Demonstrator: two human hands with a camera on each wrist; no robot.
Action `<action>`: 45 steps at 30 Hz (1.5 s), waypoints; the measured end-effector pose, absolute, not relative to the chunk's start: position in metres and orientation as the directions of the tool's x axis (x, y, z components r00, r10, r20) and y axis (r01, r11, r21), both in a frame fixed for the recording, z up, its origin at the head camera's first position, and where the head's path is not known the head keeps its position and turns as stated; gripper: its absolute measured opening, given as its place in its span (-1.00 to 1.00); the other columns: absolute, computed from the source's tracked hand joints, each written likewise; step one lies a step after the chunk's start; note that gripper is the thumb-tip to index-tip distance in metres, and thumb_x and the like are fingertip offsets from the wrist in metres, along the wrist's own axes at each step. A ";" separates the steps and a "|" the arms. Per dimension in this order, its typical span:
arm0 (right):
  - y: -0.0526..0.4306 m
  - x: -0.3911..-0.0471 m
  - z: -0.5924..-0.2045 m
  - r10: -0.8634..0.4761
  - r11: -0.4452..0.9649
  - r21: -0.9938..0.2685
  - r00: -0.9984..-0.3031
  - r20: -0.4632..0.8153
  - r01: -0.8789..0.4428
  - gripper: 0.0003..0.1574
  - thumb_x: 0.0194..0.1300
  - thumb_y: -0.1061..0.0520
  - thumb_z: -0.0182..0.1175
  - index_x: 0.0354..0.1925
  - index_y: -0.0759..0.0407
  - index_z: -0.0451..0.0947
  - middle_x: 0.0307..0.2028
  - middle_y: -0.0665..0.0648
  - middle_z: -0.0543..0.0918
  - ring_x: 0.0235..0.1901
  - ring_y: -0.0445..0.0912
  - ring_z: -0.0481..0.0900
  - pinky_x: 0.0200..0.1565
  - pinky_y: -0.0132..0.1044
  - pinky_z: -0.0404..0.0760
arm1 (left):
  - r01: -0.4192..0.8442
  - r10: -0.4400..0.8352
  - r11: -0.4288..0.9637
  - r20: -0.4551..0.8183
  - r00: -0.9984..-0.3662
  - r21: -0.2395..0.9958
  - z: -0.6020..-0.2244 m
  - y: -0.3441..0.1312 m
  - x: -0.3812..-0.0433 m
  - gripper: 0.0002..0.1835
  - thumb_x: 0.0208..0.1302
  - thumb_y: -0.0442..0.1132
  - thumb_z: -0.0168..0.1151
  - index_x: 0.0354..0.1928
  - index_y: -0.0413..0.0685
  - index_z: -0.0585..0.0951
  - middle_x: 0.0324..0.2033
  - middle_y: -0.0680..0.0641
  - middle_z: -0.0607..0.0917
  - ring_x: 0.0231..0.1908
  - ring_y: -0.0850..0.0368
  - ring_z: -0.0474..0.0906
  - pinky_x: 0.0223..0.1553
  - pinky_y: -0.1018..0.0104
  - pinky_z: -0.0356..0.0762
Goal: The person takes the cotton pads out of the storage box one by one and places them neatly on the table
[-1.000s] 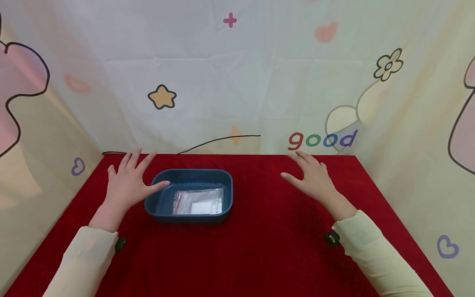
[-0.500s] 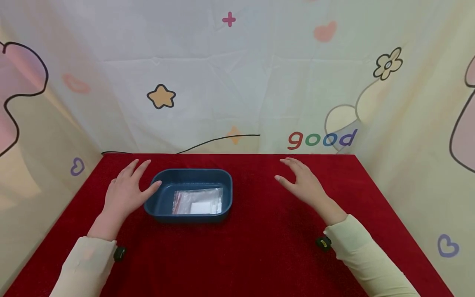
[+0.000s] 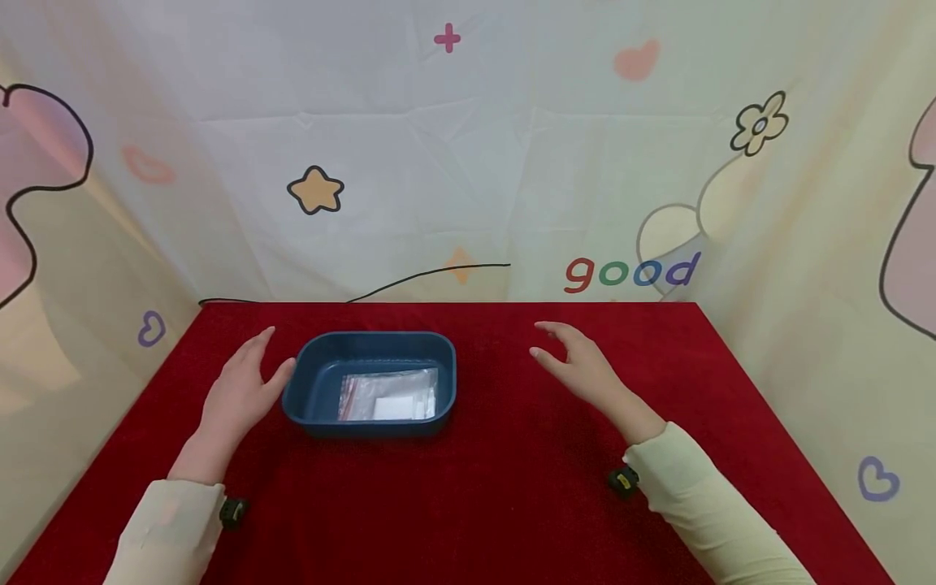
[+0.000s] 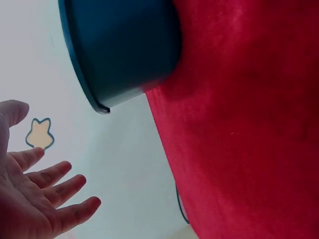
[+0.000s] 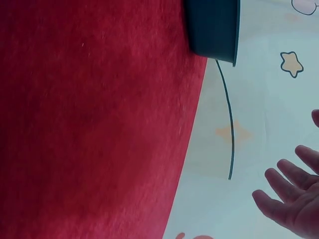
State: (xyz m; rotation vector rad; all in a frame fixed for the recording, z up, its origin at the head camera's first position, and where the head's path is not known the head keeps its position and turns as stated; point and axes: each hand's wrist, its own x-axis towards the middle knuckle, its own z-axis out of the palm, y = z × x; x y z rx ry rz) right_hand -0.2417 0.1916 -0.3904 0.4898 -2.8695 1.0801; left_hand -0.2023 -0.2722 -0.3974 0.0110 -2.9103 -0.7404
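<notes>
A dark blue rectangular basin [image 3: 314, 398] stands on the red cloth, left of the middle in the head view. Inside it lies a clear plastic bag [image 3: 358, 394] with a reddish stripe at one side and something white [image 3: 395, 408] in or under it. Just left of the basin hovers my left hand [image 3: 237, 394], fingers extended and thumb near the rim; whether it touches cannot be told. My right hand [image 3: 585, 370] is held above the cloth, well right of the basin, fingers loosely extended. Neither hand holds anything. Both wrist views show the basin's outer wall [image 4: 129, 45].
Red cloth [image 3: 497, 504] covers the table. Behind it and at both sides hangs a pale curtain [image 3: 409, 146] with printed stars, hearts and the word "good". A small dark device [image 3: 234, 513] sits at the left wrist, another dark device [image 3: 624, 481] at the right.
Both hands have come lower and nearer to me. The left has drawn left, away from over the basin; the right has shifted left. The basin and bag stay put.
</notes>
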 end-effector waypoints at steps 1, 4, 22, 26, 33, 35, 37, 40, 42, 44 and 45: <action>0.190 -0.242 -0.391 -0.277 0.704 -0.644 -0.951 0.139 -0.299 -0.31 0.50 0.04 0.15 0.47 0.26 0.30 0.42 0.37 0.42 0.37 0.30 0.41 0.34 0.26 0.49 | 0.015 -0.049 0.871 0.117 -0.992 0.491 -0.399 -0.274 -0.203 -0.10 0.40 -0.08 0.25 0.59 -0.30 0.05 0.50 -0.52 0.17 0.43 -0.56 0.16 0.30 -0.50 0.32; 0.184 -0.241 -0.392 -0.275 0.700 -0.655 -0.954 0.119 -0.284 -0.32 0.50 0.04 0.14 0.46 0.26 0.31 0.41 0.38 0.44 0.36 0.30 0.43 0.33 0.25 0.51 | -0.018 -0.067 0.847 0.072 -0.995 0.531 -0.403 -0.278 -0.204 -0.14 0.47 -0.07 0.16 0.59 -0.32 0.01 0.51 -0.53 0.13 0.46 -0.56 0.11 0.37 -0.50 0.23; 0.162 -0.249 -0.390 -0.302 0.666 -0.706 -0.952 0.043 -0.243 -0.38 0.52 0.04 0.13 0.43 0.23 0.37 0.33 0.32 0.54 0.32 0.25 0.49 0.30 0.18 0.55 | -0.119 -0.088 0.707 -0.080 -0.993 0.697 -0.417 -0.284 -0.210 -0.24 0.59 -0.06 -0.03 0.61 -0.28 -0.02 0.51 -0.49 0.18 0.44 -0.52 0.18 0.38 -0.39 0.34; 0.157 -0.253 -0.387 -0.314 0.656 -0.721 -0.950 0.008 -0.223 -0.37 0.51 0.02 0.13 0.42 0.22 0.38 0.33 0.31 0.54 0.33 0.24 0.48 0.30 0.15 0.56 | -0.134 -0.086 0.681 -0.104 -0.991 0.720 -0.421 -0.281 -0.214 -0.27 0.61 -0.08 -0.06 0.61 -0.27 -0.02 0.52 -0.47 0.18 0.47 -0.49 0.18 0.41 -0.35 0.32; 0.149 -0.261 -0.377 -0.362 0.618 -0.757 -0.932 -0.035 -0.212 -0.40 0.51 0.03 0.12 0.41 0.23 0.40 0.32 0.32 0.55 0.29 0.21 0.50 0.29 0.12 0.57 | -0.152 -0.091 0.654 -0.122 -0.988 0.741 -0.424 -0.277 -0.217 -0.30 0.64 -0.07 -0.13 0.61 -0.28 0.00 0.51 -0.48 0.21 0.45 -0.47 0.23 0.41 -0.31 0.36; 0.147 -0.262 -0.374 -0.372 0.616 -0.760 -0.927 -0.047 -0.208 -0.39 0.51 0.02 0.13 0.41 0.22 0.40 0.32 0.31 0.55 0.29 0.20 0.50 0.30 0.12 0.57 | -0.163 -0.098 0.642 -0.130 -0.987 0.749 -0.424 -0.276 -0.218 -0.31 0.64 -0.06 -0.14 0.61 -0.28 0.00 0.51 -0.48 0.21 0.45 -0.47 0.23 0.41 -0.30 0.35; 0.144 -0.264 -0.372 -0.381 0.613 -0.762 -0.923 -0.057 -0.206 -0.39 0.50 0.01 0.13 0.40 0.22 0.41 0.32 0.31 0.55 0.29 0.20 0.51 0.30 0.11 0.57 | -0.169 -0.103 0.627 -0.134 -0.986 0.761 -0.424 -0.276 -0.218 -0.31 0.64 -0.06 -0.15 0.61 -0.28 0.01 0.51 -0.48 0.21 0.46 -0.46 0.23 0.43 -0.29 0.34; 0.140 -0.267 -0.370 -0.394 0.612 -0.765 -0.916 -0.076 -0.200 -0.39 0.49 0.02 0.15 0.40 0.21 0.42 0.31 0.29 0.57 0.29 0.18 0.51 0.30 0.08 0.58 | -0.173 -0.103 0.598 -0.139 -0.985 0.783 -0.424 -0.276 -0.218 -0.32 0.65 -0.07 -0.18 0.61 -0.28 0.01 0.52 -0.47 0.20 0.47 -0.45 0.21 0.46 -0.28 0.30; 0.136 -0.269 -0.370 -0.404 0.612 -0.765 -0.911 -0.085 -0.201 -0.39 0.48 0.02 0.17 0.39 0.21 0.43 0.30 0.29 0.57 0.29 0.18 0.52 0.29 0.07 0.59 | -0.170 -0.099 0.580 -0.138 -0.985 0.797 -0.425 -0.276 -0.219 -0.33 0.66 -0.07 -0.19 0.60 -0.29 0.02 0.52 -0.47 0.20 0.48 -0.44 0.20 0.47 -0.27 0.28; 0.132 -0.271 -0.369 -0.416 0.612 -0.764 -0.905 -0.092 -0.203 -0.38 0.47 0.03 0.18 0.39 0.22 0.43 0.30 0.28 0.57 0.29 0.17 0.52 0.29 0.07 0.59 | -0.167 -0.095 0.567 -0.137 -0.986 0.807 -0.426 -0.276 -0.219 -0.34 0.66 -0.08 -0.20 0.60 -0.30 0.03 0.52 -0.47 0.21 0.49 -0.43 0.19 0.48 -0.26 0.26; 0.130 -0.272 -0.369 -0.422 0.614 -0.761 -0.902 -0.094 -0.208 -0.38 0.46 0.03 0.18 0.39 0.23 0.43 0.30 0.28 0.58 0.29 0.17 0.52 0.29 0.07 0.59 | -0.165 -0.094 0.563 -0.136 -0.986 0.810 -0.427 -0.276 -0.220 -0.34 0.66 -0.09 -0.20 0.60 -0.31 0.03 0.51 -0.47 0.21 0.49 -0.42 0.19 0.49 -0.25 0.26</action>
